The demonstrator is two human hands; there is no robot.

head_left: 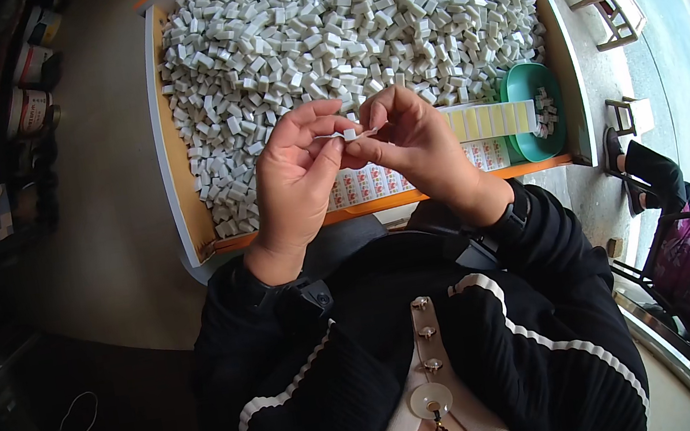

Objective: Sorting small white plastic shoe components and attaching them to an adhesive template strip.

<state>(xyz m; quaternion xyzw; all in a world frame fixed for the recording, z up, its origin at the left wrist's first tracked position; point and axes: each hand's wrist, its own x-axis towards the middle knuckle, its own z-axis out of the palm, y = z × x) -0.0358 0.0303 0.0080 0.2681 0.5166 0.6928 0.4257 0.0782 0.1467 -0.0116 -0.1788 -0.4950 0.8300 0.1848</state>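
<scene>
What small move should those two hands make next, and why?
Perhaps fold the thin pale strip against the small white block. The block sits between the fingertips of the left hand and the right hand, and the strip sticks out beside it, apparently not yet pressed flat.

Strong daylight comes from the right side, where the ground outside [674, 77] is very pale, almost white, while the left side is dim and the containers [31, 111] there sink partly into shadow. On the white blocks [352, 23] the light is softer, with small shadows between them. The wide lens bends the tray [163, 136], its corners are black, and the piece [350, 135] between the fingers [325, 163] shows little detail.
</scene>
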